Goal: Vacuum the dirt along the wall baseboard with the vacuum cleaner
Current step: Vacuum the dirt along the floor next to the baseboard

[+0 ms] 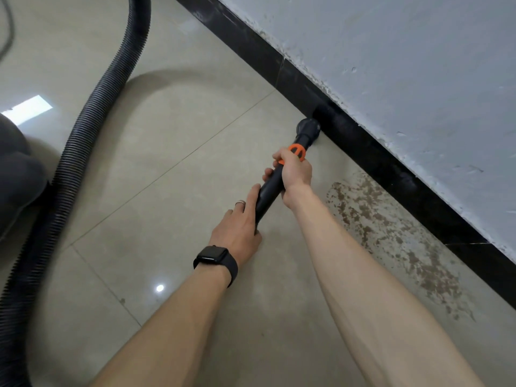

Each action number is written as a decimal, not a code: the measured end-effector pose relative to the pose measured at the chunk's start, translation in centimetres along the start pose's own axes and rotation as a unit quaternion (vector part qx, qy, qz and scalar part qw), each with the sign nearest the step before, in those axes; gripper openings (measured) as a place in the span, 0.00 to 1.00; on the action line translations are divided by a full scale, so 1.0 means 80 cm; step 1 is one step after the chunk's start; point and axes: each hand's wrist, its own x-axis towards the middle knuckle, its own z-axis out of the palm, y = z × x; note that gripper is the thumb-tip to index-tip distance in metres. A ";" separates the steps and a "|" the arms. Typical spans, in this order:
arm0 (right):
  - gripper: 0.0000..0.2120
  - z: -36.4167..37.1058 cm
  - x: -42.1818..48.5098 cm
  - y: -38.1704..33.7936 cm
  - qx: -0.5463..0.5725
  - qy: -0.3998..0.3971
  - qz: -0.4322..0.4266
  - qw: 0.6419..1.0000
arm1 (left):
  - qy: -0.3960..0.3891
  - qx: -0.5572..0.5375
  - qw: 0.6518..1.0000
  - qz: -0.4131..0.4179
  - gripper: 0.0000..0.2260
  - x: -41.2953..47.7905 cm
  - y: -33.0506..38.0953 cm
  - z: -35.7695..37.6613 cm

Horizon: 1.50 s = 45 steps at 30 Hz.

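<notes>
A black vacuum wand (269,191) with an orange collar (296,150) points up and right at the black baseboard (371,152). Its round nozzle (308,129) touches the floor right against the baseboard. My right hand (294,173) grips the wand just below the orange collar. My left hand (237,227), with a ring and a black watch on the wrist, holds the wand's lower end, the forefinger lying along it. Brown dirt (391,236) is strewn over the tiles along the baseboard, to the right of the nozzle and nearer to me.
A ribbed black hose (92,135) curves down the left side from the top edge to the bottom left corner. A dark rounded shape (16,174) sits at the far left edge. Above the baseboard rises a scuffed grey wall (418,65). Glossy beige floor tiles (167,135) spread between hose and wall.
</notes>
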 end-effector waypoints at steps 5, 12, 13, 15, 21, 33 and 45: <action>0.07 0.007 -0.008 0.007 -0.035 -0.006 -0.006 0.999 | -0.026 -0.015 1.000 0.007 0.39 -0.002 -0.015 -0.022; 0.15 -0.007 -0.077 0.059 0.007 0.041 -0.004 0.999 | -0.068 0.057 0.996 0.032 0.39 -0.063 -0.049 -0.022; 0.15 -0.010 -0.090 0.070 0.021 0.046 -0.002 0.999 | -0.075 0.073 0.994 0.036 0.39 -0.075 -0.057 -0.024; 0.15 -0.015 -0.118 0.090 0.043 0.059 0.000 0.997 | -0.090 0.113 0.988 0.050 0.39 -0.097 -0.071 -0.027; 0.18 -0.026 -0.182 0.140 0.121 0.096 0.010 0.988 | -0.131 0.206 0.964 0.104 0.36 -0.144 -0.108 -0.039; 0.14 -0.045 -0.186 0.140 0.136 0.200 0.033 0.970 | -0.132 0.273 0.942 0.143 0.35 -0.169 -0.086 -0.022; 0.11 -0.065 -0.153 0.108 0.138 0.168 0.031 0.976 | -0.071 0.294 0.939 0.162 0.33 -0.144 -0.056 0.002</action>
